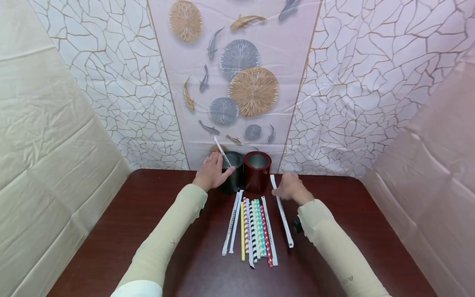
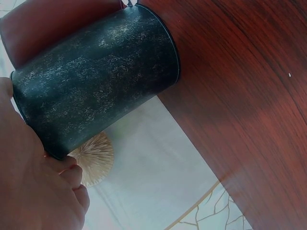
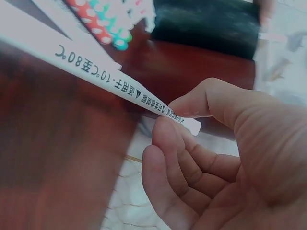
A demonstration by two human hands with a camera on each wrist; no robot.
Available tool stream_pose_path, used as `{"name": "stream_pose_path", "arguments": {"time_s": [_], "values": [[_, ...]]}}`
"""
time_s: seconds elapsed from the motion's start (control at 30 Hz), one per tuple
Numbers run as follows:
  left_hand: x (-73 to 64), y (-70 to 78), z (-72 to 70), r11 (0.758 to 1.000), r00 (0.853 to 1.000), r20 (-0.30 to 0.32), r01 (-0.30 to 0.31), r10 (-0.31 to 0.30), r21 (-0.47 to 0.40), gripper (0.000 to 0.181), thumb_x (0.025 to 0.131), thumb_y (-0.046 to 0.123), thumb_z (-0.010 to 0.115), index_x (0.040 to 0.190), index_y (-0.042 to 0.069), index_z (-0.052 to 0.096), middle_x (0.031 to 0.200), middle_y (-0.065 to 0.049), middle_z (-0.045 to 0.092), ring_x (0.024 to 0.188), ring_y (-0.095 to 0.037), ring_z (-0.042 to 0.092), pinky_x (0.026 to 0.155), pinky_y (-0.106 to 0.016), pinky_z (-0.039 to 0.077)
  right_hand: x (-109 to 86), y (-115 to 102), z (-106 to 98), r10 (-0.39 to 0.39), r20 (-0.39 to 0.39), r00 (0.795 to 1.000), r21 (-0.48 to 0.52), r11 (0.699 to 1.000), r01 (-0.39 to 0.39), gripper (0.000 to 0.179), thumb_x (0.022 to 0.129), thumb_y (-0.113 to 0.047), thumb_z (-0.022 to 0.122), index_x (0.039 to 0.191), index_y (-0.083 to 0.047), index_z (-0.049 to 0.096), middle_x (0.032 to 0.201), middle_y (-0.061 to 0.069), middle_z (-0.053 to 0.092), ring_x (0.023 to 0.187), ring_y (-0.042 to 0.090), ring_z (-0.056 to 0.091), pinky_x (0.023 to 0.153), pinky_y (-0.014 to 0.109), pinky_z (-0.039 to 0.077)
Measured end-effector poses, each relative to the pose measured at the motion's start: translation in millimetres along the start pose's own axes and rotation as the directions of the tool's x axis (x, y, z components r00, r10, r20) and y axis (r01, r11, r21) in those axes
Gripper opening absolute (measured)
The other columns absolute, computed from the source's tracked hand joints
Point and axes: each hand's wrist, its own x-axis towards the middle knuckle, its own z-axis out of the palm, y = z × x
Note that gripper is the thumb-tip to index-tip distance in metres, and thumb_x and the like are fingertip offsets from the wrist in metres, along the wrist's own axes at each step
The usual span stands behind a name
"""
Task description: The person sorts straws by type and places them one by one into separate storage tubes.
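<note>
Right hand (image 1: 292, 187) pinches wrapped straw (image 1: 283, 218) right of frame centre, long axis slanting down to lower right. Red cup (image 1: 257, 179) stands left of it; black cup (image 1: 233, 181) farther left, left hand (image 1: 212, 171) gripping its rim.

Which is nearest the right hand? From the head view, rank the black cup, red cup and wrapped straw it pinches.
1. Wrapped straw: pinched by the right hand.
2. Red cup: to that hand's left.
3. Black cup: farther left, beside the red cup.
</note>
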Motion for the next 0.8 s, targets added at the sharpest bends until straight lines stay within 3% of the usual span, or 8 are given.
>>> {"name": "stream_pose_path", "arguments": {"time_s": [0.13, 0.23, 0.43, 0.63, 0.7, 0.8], "values": [[-0.2, -0.8, -0.3, 1.0, 1.0, -0.011, -0.002, 0.002, -0.001, 0.09, 0.11, 0.063, 0.032, 0.166, -0.005, 0.015, 0.175, -0.024, 0.018, 0.165, -0.035, 0.016, 0.135, -0.049, 0.017, -2.0, -7, -20, -0.033, -0.031, 0.999, -0.005, 0.999, 0.033, 0.034, 0.093, -0.028, 0.077, 0.068, -0.005, 0.073, 0.061, 0.005, 0.071, 0.059, 0.022, 0.064, 0.057, 0.03, 0.047], [-1.3, -0.2, -1.7, 1.0, 1.0, -0.021, -0.007, 0.006, -0.01, 0.09, 0.109, 0.063, 0.032, 0.166, -0.005, 0.016, 0.175, -0.024, 0.019, 0.165, -0.035, 0.017, 0.135, -0.049, 0.017, -2.4, -13, -35, -0.05, -0.064, 0.997, -0.006, 0.999, 0.05, 0.038, 0.092, -0.026, 0.077, 0.061, -0.009, 0.063, 0.052, 0.0, 0.059, 0.05, 0.016, 0.052, 0.053, 0.029, 0.044], [-4.0, 0.7, -4.6, 1.0, 1.0, -0.015, -0.004, 0.004, -0.004, 0.091, 0.109, 0.064, 0.031, 0.166, -0.005, 0.016, 0.175, -0.024, 0.019, 0.165, -0.035, 0.016, 0.135, -0.048, 0.017, -2.2, -26, -68, -0.131, -0.15, 0.98, -0.044, 0.991, 0.126, 0.044, 0.09, -0.024, 0.077, 0.055, -0.015, 0.051, 0.049, -0.005, 0.045, 0.049, 0.013, 0.042, 0.05, 0.028, 0.038], [-2.2, 0.8, -3.2, 1.0, 1.0, -0.001, 0.0, 0.0, -0.002, 0.091, 0.109, 0.065, 0.031, 0.167, -0.004, 0.015, 0.176, -0.023, 0.017, 0.166, -0.034, 0.015, 0.135, -0.048, 0.016, -13.7, -54, -107, -0.171, -0.232, 0.958, -0.033, 0.985, 0.168, 0.037, 0.09, -0.026, 0.077, 0.061, -0.011, 0.061, 0.055, -0.003, 0.055, 0.057, 0.016, 0.049, 0.056, 0.029, 0.042], [-3.2, 1.9, -3.7, 1.0, 1.0, -0.004, -0.001, 0.001, -0.005, 0.091, 0.109, 0.065, 0.031, 0.167, -0.004, 0.015, 0.176, -0.023, 0.018, 0.166, -0.034, 0.016, 0.135, -0.048, 0.016, -17.9, -63, -118, -0.197, -0.281, 0.939, -0.026, 0.98, 0.198, 0.032, 0.089, -0.026, 0.077, 0.064, -0.009, 0.067, 0.058, -0.002, 0.061, 0.063, 0.018, 0.055, 0.061, 0.03, 0.045], [-5.3, 3.8, -5.2, 1.0, 1.0, -0.012, -0.005, 0.005, -0.007, 0.091, 0.109, 0.064, 0.032, 0.166, -0.004, 0.016, 0.175, -0.024, 0.019, 0.165, -0.035, 0.017, 0.135, -0.048, 0.017, -21.4, -76, -131, -0.248, -0.369, 0.896, -0.033, 0.967, 0.254, 0.029, 0.088, -0.024, 0.077, 0.065, -0.008, 0.072, 0.059, -0.001, 0.066, 0.064, 0.019, 0.059, 0.064, 0.033, 0.048]]}}
